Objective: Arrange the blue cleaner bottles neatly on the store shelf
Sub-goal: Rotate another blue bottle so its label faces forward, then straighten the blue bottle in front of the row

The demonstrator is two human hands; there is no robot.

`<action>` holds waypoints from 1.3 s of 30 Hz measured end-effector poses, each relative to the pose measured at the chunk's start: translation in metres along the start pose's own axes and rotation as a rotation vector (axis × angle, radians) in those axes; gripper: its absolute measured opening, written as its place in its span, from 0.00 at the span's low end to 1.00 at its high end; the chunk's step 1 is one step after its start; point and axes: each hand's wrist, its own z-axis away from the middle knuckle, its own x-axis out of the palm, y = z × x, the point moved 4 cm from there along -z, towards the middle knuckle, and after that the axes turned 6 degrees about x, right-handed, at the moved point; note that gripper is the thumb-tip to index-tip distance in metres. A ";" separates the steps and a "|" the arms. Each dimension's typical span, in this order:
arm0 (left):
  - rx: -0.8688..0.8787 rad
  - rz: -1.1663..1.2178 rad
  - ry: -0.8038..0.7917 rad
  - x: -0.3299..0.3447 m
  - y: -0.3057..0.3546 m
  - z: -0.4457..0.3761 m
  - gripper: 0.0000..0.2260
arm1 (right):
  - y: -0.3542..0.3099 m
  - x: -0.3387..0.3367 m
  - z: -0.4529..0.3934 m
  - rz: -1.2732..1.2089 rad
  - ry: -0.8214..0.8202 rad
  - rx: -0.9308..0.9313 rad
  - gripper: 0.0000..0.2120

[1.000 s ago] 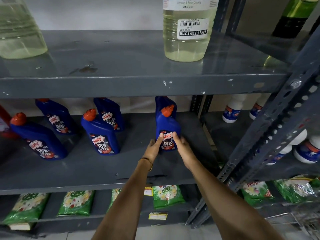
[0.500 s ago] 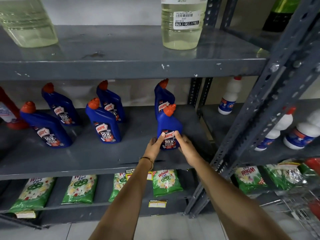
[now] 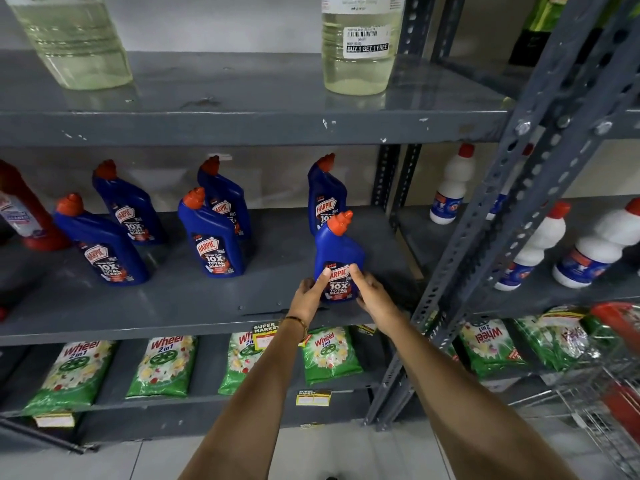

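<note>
The held bottle (image 3: 337,258) stood on the middle shelf (image 3: 194,299), near that shelf's front edge and toward its right end. The left hand (image 3: 309,293) gripped the bottle's lower left side, thumb on the label. The right hand (image 3: 372,295) gripped the lower right side, thumb also on the label. Both hands were closed on the bottle, which sat between them.

The bottle's long axis ran upright. Its label faced the camera. Its orange cap (image 3: 338,222) angled up and to the right.

A second bottle (image 3: 325,195) stood just behind the held bottle, touching or nearly touching it; which could not be determined. Four more bottles stood left of the held bottle, well apart from it: a front pair (image 3: 211,237) (image 3: 100,247) and a rear pair (image 3: 225,199) (image 3: 128,206), all upright, labels forward.

The upper shelf (image 3: 242,126) carried two clear jugs (image 3: 360,46) (image 3: 76,39) of pale yellow liquid. The lower shelf (image 3: 207,398) carried green packets (image 3: 330,355). White bottles (image 3: 535,247) stood on the adjoining rack, right of the held bottle.
</note>
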 end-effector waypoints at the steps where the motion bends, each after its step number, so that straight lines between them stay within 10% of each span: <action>1: 0.001 0.000 0.002 0.000 -0.001 0.000 0.26 | 0.001 0.000 -0.001 -0.001 0.005 0.002 0.48; 10: -0.011 -0.025 -0.008 0.003 0.003 0.007 0.27 | 0.009 0.000 -0.005 0.016 0.011 0.007 0.55; 19: -0.026 -0.131 0.008 -0.001 0.007 0.020 0.30 | 0.005 0.000 0.017 -0.027 0.182 -0.063 0.22; 27: -0.004 -0.180 0.123 -0.043 0.020 0.043 0.29 | 0.012 0.038 0.047 -0.167 0.613 -0.078 0.15; 39: 0.054 -0.044 0.364 -0.141 0.056 0.046 0.27 | -0.021 0.156 0.025 -0.080 0.269 -0.046 0.18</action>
